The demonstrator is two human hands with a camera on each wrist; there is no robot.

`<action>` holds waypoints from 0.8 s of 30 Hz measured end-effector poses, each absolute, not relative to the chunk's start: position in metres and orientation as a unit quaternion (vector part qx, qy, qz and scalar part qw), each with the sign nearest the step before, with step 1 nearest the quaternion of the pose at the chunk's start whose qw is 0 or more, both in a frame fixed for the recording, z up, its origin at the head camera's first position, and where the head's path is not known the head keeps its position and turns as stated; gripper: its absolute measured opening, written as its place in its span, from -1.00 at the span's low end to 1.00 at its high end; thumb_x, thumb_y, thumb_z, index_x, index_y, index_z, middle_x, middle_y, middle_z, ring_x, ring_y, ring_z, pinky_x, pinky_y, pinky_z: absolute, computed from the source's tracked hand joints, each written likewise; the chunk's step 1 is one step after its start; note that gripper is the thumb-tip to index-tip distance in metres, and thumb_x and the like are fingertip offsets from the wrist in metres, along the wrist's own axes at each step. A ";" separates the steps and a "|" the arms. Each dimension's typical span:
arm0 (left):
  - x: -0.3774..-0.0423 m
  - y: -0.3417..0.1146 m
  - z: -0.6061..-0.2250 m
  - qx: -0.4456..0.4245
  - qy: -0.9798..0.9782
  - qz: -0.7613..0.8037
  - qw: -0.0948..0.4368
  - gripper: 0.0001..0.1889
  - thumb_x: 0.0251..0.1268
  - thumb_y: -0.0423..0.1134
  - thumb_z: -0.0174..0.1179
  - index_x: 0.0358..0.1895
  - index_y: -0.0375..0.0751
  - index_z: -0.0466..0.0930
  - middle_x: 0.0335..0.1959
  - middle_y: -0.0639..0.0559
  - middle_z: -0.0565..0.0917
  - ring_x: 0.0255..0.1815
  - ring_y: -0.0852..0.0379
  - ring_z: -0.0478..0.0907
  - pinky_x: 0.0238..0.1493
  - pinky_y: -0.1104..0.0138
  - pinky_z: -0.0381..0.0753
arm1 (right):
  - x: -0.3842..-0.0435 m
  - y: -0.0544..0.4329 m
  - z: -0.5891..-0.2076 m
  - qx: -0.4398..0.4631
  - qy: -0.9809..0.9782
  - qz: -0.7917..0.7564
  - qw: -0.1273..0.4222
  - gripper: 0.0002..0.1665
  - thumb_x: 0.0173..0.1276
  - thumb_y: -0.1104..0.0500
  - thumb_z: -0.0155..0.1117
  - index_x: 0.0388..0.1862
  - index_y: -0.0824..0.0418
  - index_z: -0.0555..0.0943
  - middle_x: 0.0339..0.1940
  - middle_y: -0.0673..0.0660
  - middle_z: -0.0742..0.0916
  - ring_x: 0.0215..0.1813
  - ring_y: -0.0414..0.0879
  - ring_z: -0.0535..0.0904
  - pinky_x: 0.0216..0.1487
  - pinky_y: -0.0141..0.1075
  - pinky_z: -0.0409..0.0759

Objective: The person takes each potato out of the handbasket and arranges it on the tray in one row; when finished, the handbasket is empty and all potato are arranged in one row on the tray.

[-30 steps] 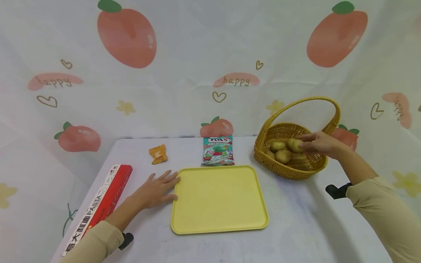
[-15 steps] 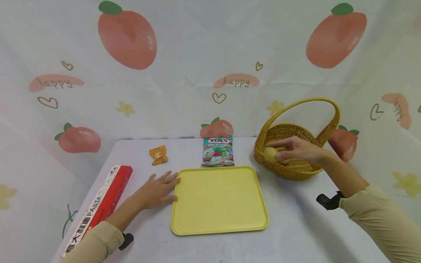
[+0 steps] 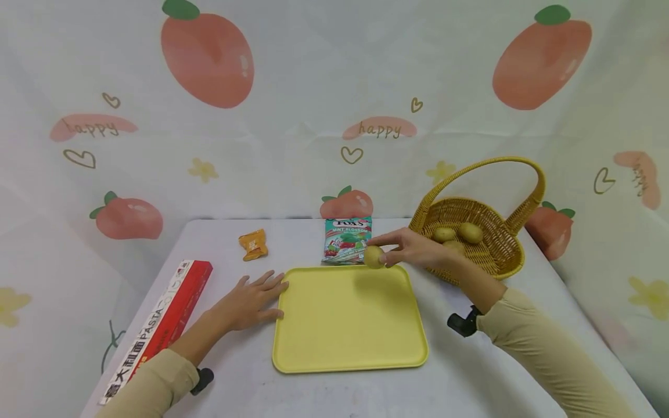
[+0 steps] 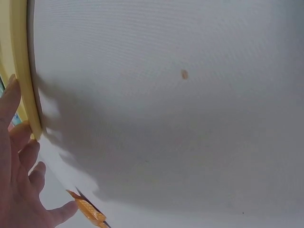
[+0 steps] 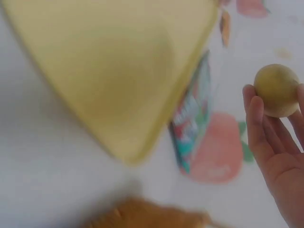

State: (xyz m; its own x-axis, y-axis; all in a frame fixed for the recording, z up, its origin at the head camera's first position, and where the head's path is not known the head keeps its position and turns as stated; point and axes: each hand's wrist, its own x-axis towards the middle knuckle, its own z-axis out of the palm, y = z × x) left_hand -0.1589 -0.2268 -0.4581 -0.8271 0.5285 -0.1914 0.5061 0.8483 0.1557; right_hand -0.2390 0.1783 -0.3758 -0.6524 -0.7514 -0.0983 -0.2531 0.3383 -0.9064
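Note:
My right hand (image 3: 415, 249) pinches a potato (image 3: 373, 257) between thumb and fingertips, held up over the back right part of the yellow tray (image 3: 350, 325). In the right wrist view the same potato (image 5: 277, 90) sits at the fingertips. With fingers spread, my left hand (image 3: 251, 302) rests at the tray's left edge; the left wrist view has its fingertips on the yellow rim (image 4: 23, 71). The wicker basket (image 3: 507, 255) at the back right holds several potatoes (image 3: 471, 233), partly hidden behind the right hand and forearm.
A green candy bag (image 3: 347, 239) lies just behind the tray, close to the right hand. An orange wrapped snack (image 3: 254, 244) is at the back left. Along the left side lies a red and white pasta box (image 3: 162, 319). The basket's tall handle (image 3: 491, 164) arches upward.
My right hand has lifted a potato out of the basket and carried it leftward to above the tray. The left hand has stayed at the tray's edge.

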 end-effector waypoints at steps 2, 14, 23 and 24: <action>-0.159 -0.227 -0.458 0.269 0.955 0.051 0.116 -0.23 0.35 0.26 0.13 0.53 -0.01 0.25 0.56 -0.04 0.21 0.59 -0.15 0.02 0.37 -0.35 0.11 | -0.239 0.165 -0.387 -0.319 0.767 -0.486 0.272 -0.41 0.47 0.25 0.24 0.41 0.41 0.40 0.41 0.38 0.47 0.02 0.03 0.69 0.06 -0.12 0.66; -0.159 -0.227 -0.457 0.272 0.953 0.056 0.120 -0.23 0.36 0.26 0.12 0.53 -0.02 0.24 0.57 -0.04 0.20 0.60 -0.14 0.01 0.38 -0.34 0.11 | -0.235 0.093 -0.444 -0.303 0.795 -0.486 0.201 -0.48 0.44 0.31 0.25 0.33 0.46 0.46 0.34 0.34 0.54 0.32 0.16 0.50 0.09 -0.19 0.63; -0.158 -0.226 -0.456 0.276 0.951 0.062 0.121 -0.24 0.38 0.25 0.11 0.53 -0.03 0.25 0.57 -0.04 0.20 0.59 -0.15 0.01 0.38 -0.34 0.11 | -0.230 0.047 -0.459 -0.309 0.797 -0.488 0.175 -0.48 0.38 0.34 0.31 0.27 0.50 0.50 0.27 0.34 0.60 0.38 0.19 0.45 0.26 -0.12 0.54; -0.158 -0.226 -0.455 0.275 0.952 0.062 0.121 -0.24 0.37 0.25 0.11 0.53 -0.03 0.25 0.57 -0.04 0.20 0.59 -0.15 0.01 0.38 -0.34 0.11 | -0.230 0.042 -0.460 -0.314 0.798 -0.485 0.173 -0.49 0.38 0.33 0.31 0.27 0.49 0.50 0.27 0.34 0.61 0.37 0.18 0.46 0.25 -0.14 0.55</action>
